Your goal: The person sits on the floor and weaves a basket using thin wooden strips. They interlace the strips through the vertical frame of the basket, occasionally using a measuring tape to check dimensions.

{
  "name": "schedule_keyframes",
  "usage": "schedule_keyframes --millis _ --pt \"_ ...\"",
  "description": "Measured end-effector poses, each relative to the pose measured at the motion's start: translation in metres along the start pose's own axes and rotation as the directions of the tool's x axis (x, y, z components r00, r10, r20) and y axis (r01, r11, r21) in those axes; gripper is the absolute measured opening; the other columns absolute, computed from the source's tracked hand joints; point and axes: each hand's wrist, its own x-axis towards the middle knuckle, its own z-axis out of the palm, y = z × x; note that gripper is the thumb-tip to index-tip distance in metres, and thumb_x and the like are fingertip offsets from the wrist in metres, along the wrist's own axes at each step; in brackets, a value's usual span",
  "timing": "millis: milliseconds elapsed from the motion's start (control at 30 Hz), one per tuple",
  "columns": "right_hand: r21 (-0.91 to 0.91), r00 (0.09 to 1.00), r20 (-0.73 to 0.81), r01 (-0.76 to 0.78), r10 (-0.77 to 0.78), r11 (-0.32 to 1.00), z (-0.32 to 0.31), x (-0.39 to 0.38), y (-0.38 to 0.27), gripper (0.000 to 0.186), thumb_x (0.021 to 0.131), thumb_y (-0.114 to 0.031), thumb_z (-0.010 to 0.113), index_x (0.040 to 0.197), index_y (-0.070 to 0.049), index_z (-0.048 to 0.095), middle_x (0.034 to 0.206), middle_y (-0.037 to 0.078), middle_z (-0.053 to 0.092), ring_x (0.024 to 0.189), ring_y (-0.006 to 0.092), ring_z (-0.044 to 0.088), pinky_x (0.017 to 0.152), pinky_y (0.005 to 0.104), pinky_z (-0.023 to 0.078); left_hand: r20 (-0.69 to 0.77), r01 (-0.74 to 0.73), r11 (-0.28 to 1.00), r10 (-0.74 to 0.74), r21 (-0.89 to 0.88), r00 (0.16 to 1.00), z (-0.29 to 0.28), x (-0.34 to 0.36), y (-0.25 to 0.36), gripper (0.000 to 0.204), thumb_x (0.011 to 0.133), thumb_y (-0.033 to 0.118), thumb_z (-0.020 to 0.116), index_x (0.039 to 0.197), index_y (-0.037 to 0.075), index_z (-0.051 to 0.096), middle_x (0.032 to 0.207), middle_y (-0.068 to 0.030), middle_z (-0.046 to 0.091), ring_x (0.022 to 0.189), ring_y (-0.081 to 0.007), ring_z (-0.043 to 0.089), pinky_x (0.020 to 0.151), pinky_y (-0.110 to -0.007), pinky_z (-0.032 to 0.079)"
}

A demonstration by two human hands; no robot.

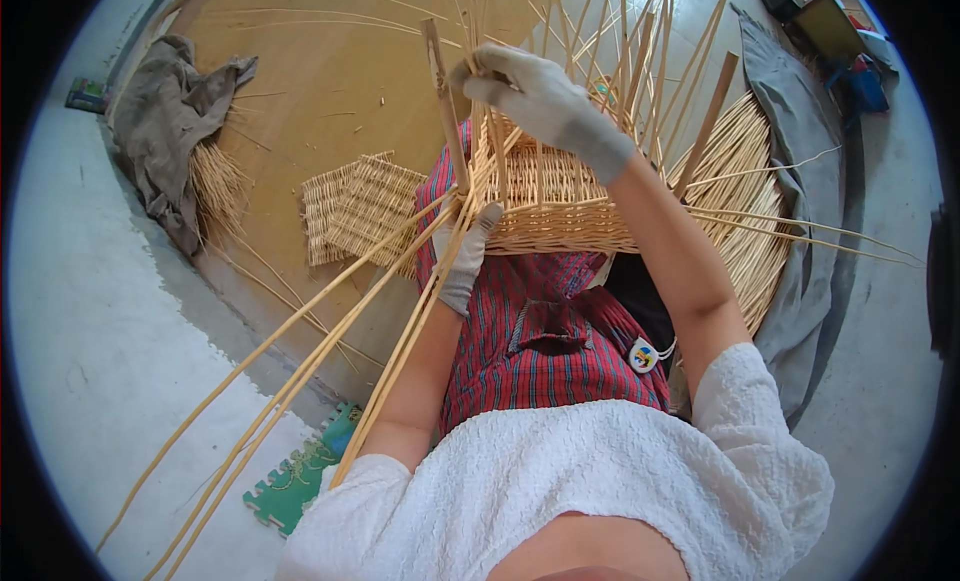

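Observation:
A partly woven wicker basket (560, 226) rests on my lap, with many upright rods rising from its rim and wooden stakes at its corners. My left hand (465, 256), in a pale glove, is closed at the near left corner, beside a wooden stake (445, 101). Several long wicker rods (340, 331) run from that corner toward the lower left, past my left arm. Above the basket's left side, my gloved right hand (535, 91) has its fingers curled round an upright wicker rod. Its fingertips are slightly blurred.
Two woven wicker panels (365, 211) overlap on the floor at left. Beyond them a grey cloth (170, 131) covers a bundle of rods. A larger rod bundle (745, 201) lies at right against another grey cloth (800, 201). Green foam mat pieces (300, 481) lie lower left.

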Motion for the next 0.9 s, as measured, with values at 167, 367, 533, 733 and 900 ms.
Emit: schedule_keyframes --millis 167,367,533,733,900 --pt "-0.612 0.941 -0.11 -0.317 0.318 0.725 0.05 0.008 -0.007 0.054 0.097 -0.026 0.064 0.147 -0.018 0.047 0.122 0.017 0.067 0.098 0.0305 0.071 0.08 0.0406 0.057 -0.028 -0.006 1.0 0.006 -0.02 1.0 0.005 0.006 -0.01 0.054 0.089 0.018 0.082 0.135 0.002 0.057 0.12 -0.0095 0.068 0.106 -0.0201 0.066 0.091 -0.033 0.056" --pt "0.333 0.844 -0.519 0.055 0.134 0.942 0.07 -0.092 0.015 0.049 0.104 -0.036 0.057 0.145 -0.011 0.046 0.111 0.014 0.063 0.076 0.0182 0.064 0.069 0.0336 0.056 -0.002 0.083 0.981 -0.085 -0.173 0.996 0.007 0.003 -0.008 0.062 0.089 0.006 0.078 0.144 0.003 0.049 0.126 -0.0087 0.063 0.112 -0.0188 0.062 0.1 -0.033 0.053" --pt "0.676 0.767 -0.499 0.054 0.403 0.735 0.07 -0.192 0.008 0.036 0.109 -0.038 0.05 0.114 -0.004 0.054 0.089 0.008 0.058 0.073 0.0133 0.058 0.071 0.0354 0.055 -0.008 -0.069 0.986 0.069 -0.153 0.998 0.009 0.0 -0.011 0.062 0.089 0.002 0.075 0.144 0.003 0.047 0.114 -0.0054 0.062 0.105 -0.0173 0.06 0.096 -0.032 0.053" --pt "0.86 0.69 -0.088 -0.312 0.719 0.404 0.004 -0.247 0.044 0.028 0.106 -0.033 0.058 0.11 -0.006 0.063 0.095 0.002 0.066 0.079 0.0104 0.064 0.072 0.0274 0.056 -0.187 -0.4 0.907 0.419 0.13 0.889 0.022 -0.069 -0.017 0.043 0.099 0.001 0.057 0.141 -0.001 0.049 0.13 -0.0133 0.059 0.114 -0.0211 0.062 0.1 -0.034 0.05" --pt "0.774 0.546 -0.336 -0.304 0.767 0.555 -0.018 -0.259 0.037 0.019 0.099 -0.015 0.07 0.115 -0.005 0.063 0.099 0.005 0.069 0.081 0.0132 0.067 0.065 0.0284 0.057 0.236 -0.439 0.711 0.372 0.549 0.898 0.062 -0.033 0.022 0.031 0.105 0.024 0.055 0.125 0.001 0.061 0.106 -0.0144 0.069 0.095 -0.0218 0.071 0.08 -0.033 0.058"
